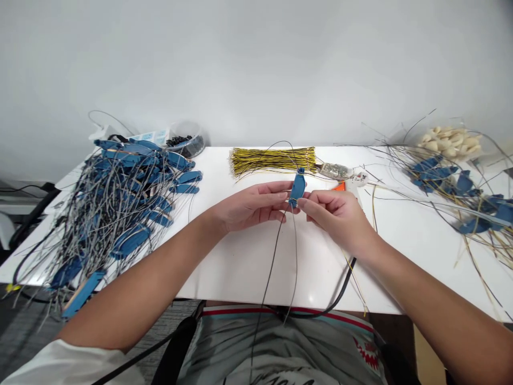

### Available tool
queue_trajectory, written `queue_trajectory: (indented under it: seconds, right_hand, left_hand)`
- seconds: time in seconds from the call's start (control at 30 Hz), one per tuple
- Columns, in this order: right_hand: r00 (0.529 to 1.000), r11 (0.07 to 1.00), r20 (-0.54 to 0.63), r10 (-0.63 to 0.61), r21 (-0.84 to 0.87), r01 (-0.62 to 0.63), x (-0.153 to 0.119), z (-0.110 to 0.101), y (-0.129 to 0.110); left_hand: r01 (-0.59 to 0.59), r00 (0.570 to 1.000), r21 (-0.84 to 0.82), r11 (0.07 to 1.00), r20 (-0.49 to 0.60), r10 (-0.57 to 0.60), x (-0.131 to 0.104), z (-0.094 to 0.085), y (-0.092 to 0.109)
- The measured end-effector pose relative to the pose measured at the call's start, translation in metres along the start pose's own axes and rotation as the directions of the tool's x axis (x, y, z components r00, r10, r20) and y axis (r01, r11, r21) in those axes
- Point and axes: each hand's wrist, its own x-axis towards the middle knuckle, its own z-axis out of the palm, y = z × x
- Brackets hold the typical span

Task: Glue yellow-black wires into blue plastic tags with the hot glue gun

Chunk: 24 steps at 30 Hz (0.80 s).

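A small blue leaf-shaped piece [297,187] stands tilted between my two hands over the table. My left hand [264,202] holds it from the left, with the thumb and fingers at its edge. At its lower right end, my right hand [332,214] pinches with thumb and forefinger; whether a wire is also between them is hidden. A thin yellow wire [294,200] crosses the lower end of the piece. A black wire [272,256] and a grey wire [296,256] hang from it toward my lap.
A large heap of blue pieces with grey wires [116,198] covers the left side. Behind my hands lies a yellow-and-black wire bundle [272,159], beside a soldering iron [336,171]. More blue pieces [465,184] and cream-coloured parts [449,141] lie right. A clear tub [186,139] holds black parts.
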Motion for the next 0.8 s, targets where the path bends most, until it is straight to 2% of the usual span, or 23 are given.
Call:
queue_trajectory:
  seconds: [0.17, 0.37, 0.53, 0.8]
  right_hand:
    - [1.000, 0.999, 0.003, 0.003, -0.046, -0.003, -0.0053, 0.0000, -0.0038]
    - [1.000, 0.999, 0.013, -0.010, -0.051, 0.011, -0.0083, 0.0026, -0.0067]
    - [0.999, 0.997, 0.017, -0.033, -0.071, 0.034, -0.0080, 0.0040, -0.0076]
    - [0.998, 0.988, 0.039, -0.049, -0.146, 0.054, -0.0078, 0.0032, -0.0076]
  left_hand:
    - [-0.016, 0.999, -0.029, 0.999, 0.050, 0.017, -0.0034, 0.0011, 0.0031]
    - [0.023, 0.997, -0.039, 0.999, 0.074, -0.020, -0.0052, -0.0010, 0.0013]
    - [0.038, 0.998, -0.047, 0.998, 0.050, -0.036, -0.0049, -0.0006, 0.0008]
    - [0.022, 0.998, -0.037, 0.999, -0.055, -0.024, -0.0040, 0.0050, 0.0005]
